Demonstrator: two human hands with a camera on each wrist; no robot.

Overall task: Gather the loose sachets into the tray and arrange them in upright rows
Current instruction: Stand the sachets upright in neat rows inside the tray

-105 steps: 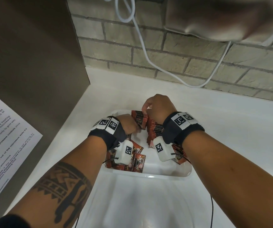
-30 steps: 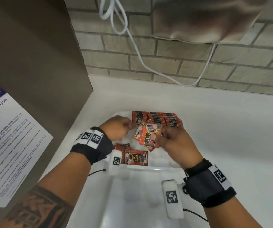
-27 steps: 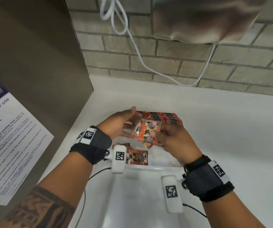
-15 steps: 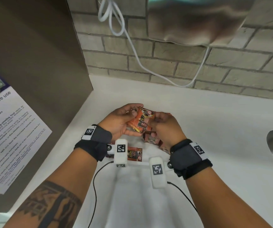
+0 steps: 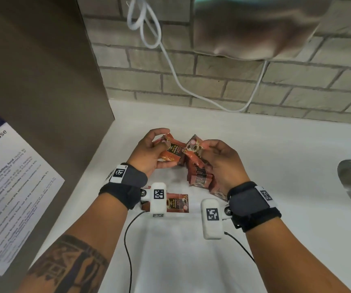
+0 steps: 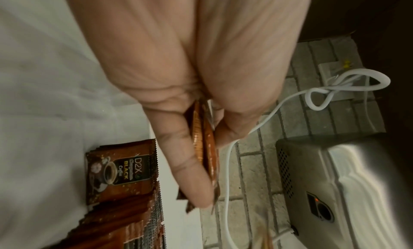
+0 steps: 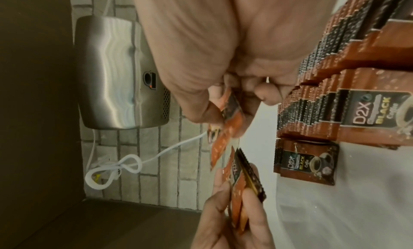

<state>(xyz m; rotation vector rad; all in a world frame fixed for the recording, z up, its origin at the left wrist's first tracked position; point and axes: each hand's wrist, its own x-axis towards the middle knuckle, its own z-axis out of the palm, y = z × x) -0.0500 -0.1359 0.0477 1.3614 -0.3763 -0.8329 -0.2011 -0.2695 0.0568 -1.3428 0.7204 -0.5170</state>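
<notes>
Both hands (image 5: 188,157) pinch sachets (image 5: 171,152) reading "D2X BLACK Coffee", maybe several each.

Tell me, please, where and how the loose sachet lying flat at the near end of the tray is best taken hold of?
Probably by its right short edge, coming from the right. The flat sachet lies face up in the tray; its left end is hidden under the left wrist camera, while the crimped right edge lies exposed for a pinch.

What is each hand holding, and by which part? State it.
Left hand: small stack of orange-brown foil coffee sachets, pinched across the faces. Right hand: one matching sachet, by its edge.
</notes>
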